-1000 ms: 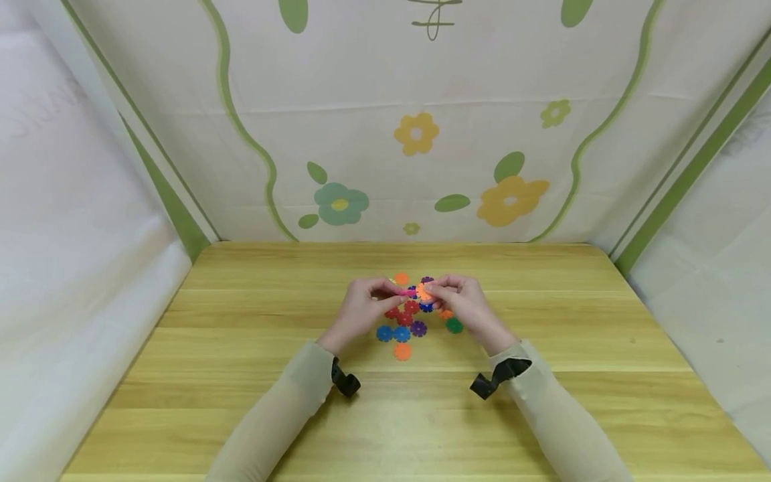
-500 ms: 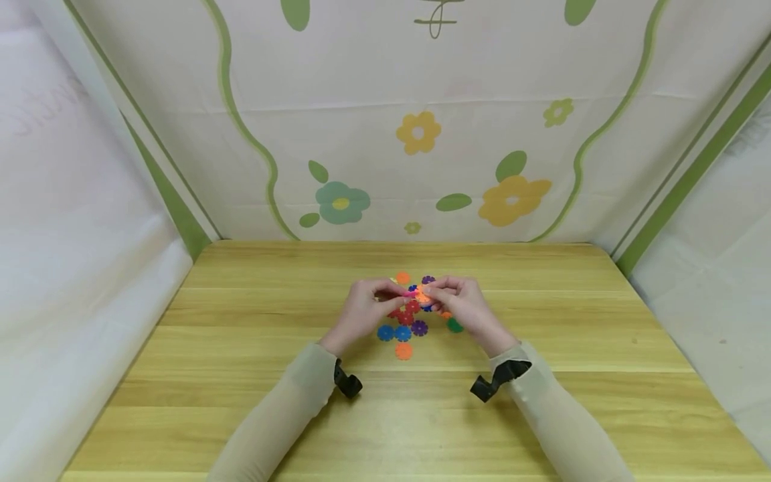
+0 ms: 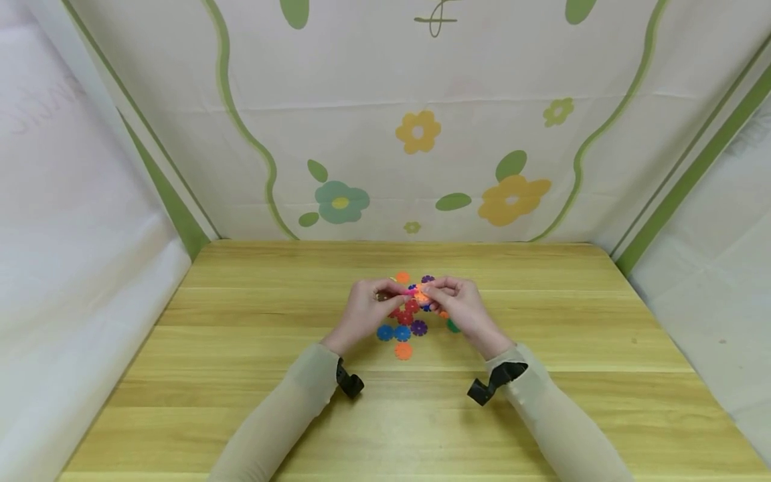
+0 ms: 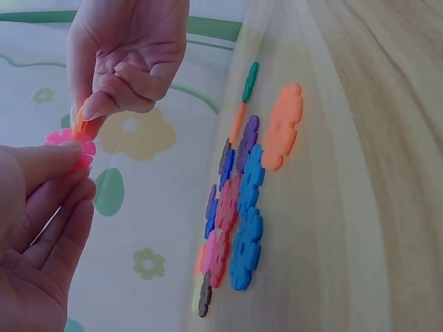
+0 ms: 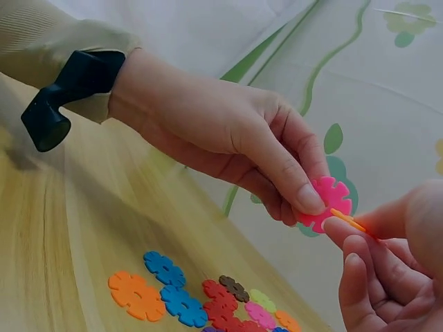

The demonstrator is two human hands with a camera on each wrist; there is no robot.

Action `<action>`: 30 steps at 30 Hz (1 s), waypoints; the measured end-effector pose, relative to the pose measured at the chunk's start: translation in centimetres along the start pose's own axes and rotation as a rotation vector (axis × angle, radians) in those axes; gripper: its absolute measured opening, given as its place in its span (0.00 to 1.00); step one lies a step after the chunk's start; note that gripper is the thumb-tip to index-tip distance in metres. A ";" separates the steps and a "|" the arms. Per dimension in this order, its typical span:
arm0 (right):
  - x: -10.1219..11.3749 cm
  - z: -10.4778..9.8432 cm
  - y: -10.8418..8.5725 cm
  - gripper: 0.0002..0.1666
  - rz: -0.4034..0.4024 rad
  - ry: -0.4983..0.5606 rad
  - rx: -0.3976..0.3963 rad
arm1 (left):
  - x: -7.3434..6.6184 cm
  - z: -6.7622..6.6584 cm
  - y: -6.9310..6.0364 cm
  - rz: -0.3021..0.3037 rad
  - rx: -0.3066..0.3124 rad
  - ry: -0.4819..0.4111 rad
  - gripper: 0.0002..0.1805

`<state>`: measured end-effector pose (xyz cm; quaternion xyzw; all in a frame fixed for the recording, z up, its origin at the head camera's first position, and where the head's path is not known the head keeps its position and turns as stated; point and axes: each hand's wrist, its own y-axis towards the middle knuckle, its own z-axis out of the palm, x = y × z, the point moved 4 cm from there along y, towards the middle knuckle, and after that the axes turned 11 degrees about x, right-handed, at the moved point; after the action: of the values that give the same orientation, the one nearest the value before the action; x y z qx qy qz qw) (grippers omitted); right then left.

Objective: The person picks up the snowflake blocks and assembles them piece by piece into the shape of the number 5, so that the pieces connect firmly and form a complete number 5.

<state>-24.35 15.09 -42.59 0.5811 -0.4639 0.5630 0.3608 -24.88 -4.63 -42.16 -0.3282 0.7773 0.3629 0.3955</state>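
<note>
My left hand [image 3: 366, 311] pinches a pink notched plastic disc [image 5: 335, 192] between thumb and fingers. An orange notched disc [image 3: 423, 294] is pinched in my right hand [image 3: 466, 306]. Both discs are held above the table, edge to edge and at an angle to each other; the orange one's rim meets the pink one's edge in the right wrist view. How deep the slots engage cannot be made out. Below the hands lie loose discs: red [image 3: 406, 318], blue [image 3: 385, 333], purple [image 3: 419, 327] and green [image 3: 454, 326]. The hands partly cover the group.
A single orange disc [image 5: 136, 296] lies nearest the front of the group. The discs rest on a wood-grain table [image 3: 409, 428]. A white cloth backdrop [image 3: 361, 80] with printed flowers rises behind it, and white cloth panels [image 3: 90, 221] flank both sides.
The left hand has shifted slightly right, bringing the pink and orange discs a little closer. Both hands keep their pinch, and the discs on the table have stayed put.
</note>
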 end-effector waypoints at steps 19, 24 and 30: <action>-0.3 0.1 0.1 0.11 -0.023 0.030 0.042 | 0.4 -0.3 -0.1 -0.069 0.037 -0.020 0.04; -0.5 -0.3 0.1 0.11 -0.019 0.042 0.023 | 0.8 -0.5 -0.5 -0.090 0.050 0.004 0.10; -0.6 -1.2 0.0 0.17 -0.012 0.047 0.011 | 1.3 -0.6 -2.1 -0.166 0.192 0.071 0.18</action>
<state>-24.70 16.30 -43.07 0.5724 -0.4485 0.5769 0.3719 -24.00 -6.47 -43.65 -0.3646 0.7921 0.2413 0.4260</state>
